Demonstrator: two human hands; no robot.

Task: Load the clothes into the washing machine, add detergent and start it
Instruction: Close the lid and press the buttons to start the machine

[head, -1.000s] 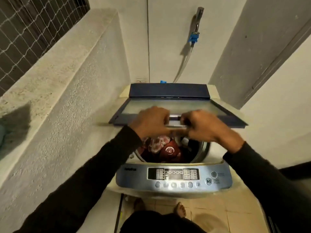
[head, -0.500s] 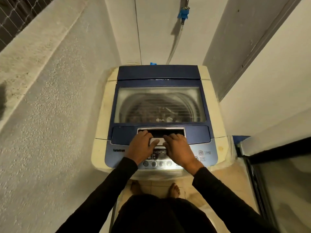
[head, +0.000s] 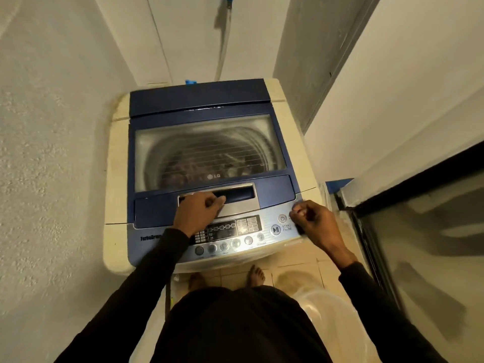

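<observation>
Two hands are over the front of the washing machine (head: 116, 179), which stands in a narrow corner between pale walls. Its blue lid (head: 207, 142) is down and flat. The left hand (head: 197, 214) lies on the silver handle recess (head: 235, 199) at the front edge of the lid, fingers stretched into the dark slot and not closed around anything. The right hand (head: 313, 221) is curled into a loose fist with nothing in it, just beside the right end of the control panel (head: 235, 233); its fingertips are very near the round power button (head: 282, 218), but I cannot tell if they touch the panel. The start/pause button (head: 275, 229) is free, between the two hands. The clothes (head: 201, 167) are inside the drum, under the lid window, seen only as dim reddish and grey shapes behind the glare and the printed lines. The left forearm hides the left part of the panel. A pale plastic basin (head: 330, 310) on the tiled floor is partly covered by the person's body, and only the bare toes show.
</observation>
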